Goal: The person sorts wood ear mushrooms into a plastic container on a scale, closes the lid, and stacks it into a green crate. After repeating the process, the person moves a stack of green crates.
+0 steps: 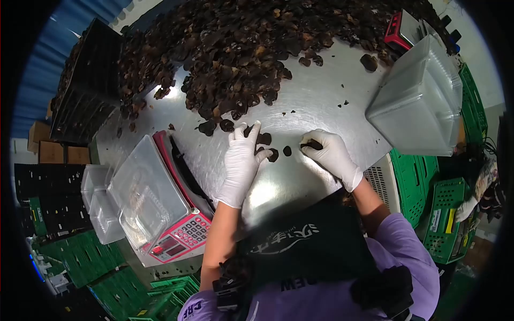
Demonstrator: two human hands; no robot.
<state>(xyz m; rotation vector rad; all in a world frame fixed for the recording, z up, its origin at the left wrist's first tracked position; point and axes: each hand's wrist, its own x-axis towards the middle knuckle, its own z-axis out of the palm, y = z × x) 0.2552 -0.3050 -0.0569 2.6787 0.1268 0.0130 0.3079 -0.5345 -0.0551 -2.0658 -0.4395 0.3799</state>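
Observation:
Both of my hands wear white gloves and rest on a shiny metal table [300, 107]. My left hand [242, 160] lies flat with its fingers spread, the fingertips touching a few loose dark pieces [266, 139]. My right hand [331, 154] pinches a small dark piece [311, 144] against the tabletop. Another dark piece [287, 151] lies between the hands. A large heap of dark, wrinkled dried pieces [241, 48] covers the far half of the table.
A red and white scale [179, 241] at the left carries a clear plastic box [144, 192]. More clear boxes [99, 206] sit beside it. A stack of clear lidded boxes [420, 99] stands at the right, with a second red scale [399, 29] behind. Green crates [444, 214] and black crates [85, 85] surround the table.

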